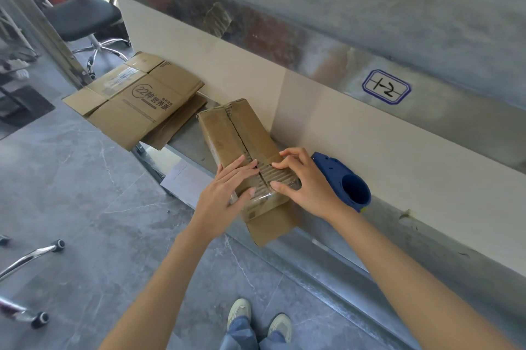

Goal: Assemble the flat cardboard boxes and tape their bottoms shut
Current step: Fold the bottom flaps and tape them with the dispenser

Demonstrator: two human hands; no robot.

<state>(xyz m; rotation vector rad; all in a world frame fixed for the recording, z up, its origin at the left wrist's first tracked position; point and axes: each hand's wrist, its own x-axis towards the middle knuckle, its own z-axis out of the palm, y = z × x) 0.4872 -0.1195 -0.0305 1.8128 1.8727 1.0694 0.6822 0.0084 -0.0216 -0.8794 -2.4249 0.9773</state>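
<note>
While the assembled cardboard box lies seam-up on the narrow tabletop, the left hand rests flat on its near end with straight fingers. The right hand presses beside it with lightly bent fingertips on the clear tape, gripping nothing. A blue tape dispenser sits just right of that hand, and a stack of flat cardboard boxes lies farther along.

Grey marbled floor tiles run below. A black office chair stands far left, near a beige wall panel.
</note>
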